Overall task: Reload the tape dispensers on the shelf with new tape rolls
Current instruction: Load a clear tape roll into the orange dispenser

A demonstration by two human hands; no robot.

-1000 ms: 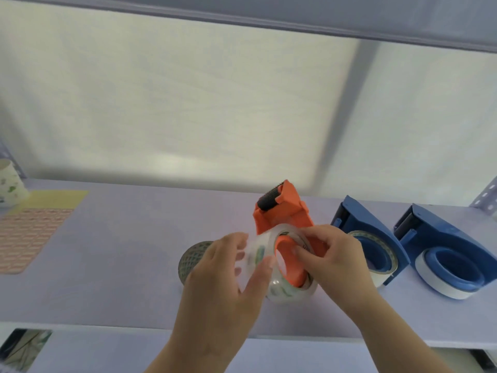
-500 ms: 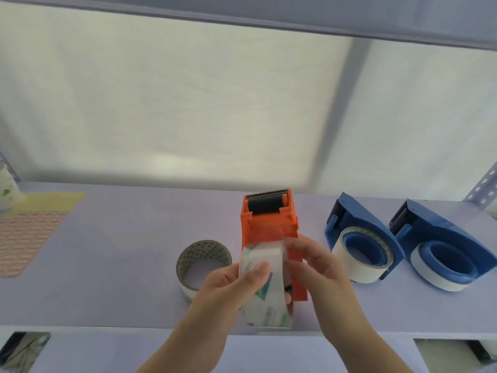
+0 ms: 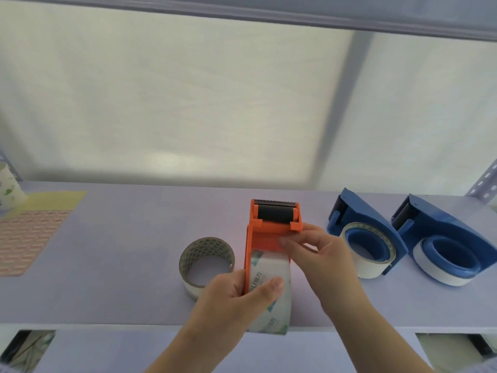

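Observation:
An orange tape dispenser [image 3: 265, 232] with a black roller and toothed blade stands on the lilac shelf [image 3: 121, 238], blade end away from me. A clear printed tape roll [image 3: 271, 297] sits on it. My left hand [image 3: 236, 297] grips the dispenser and roll from the left, thumb across the tape. My right hand [image 3: 314, 251] pinches the loose tape end near the orange body, just below the roller. A spent roll core [image 3: 205, 262] with a lattice pattern lies to the left of the dispenser.
Two blue dispensers [image 3: 368, 238] [image 3: 446, 243], each holding a white roll, stand to the right. A pink patterned sheet [image 3: 27, 238] over a yellow one and a printed cup [image 3: 9, 188] lie far left. A perforated metal upright [image 3: 484, 184] is at the right edge.
The dispenser has turned from tilted to blade pointing away. My right hand moved from the roll's hub up to the tape end near the roller; my left shifted to grip the side.

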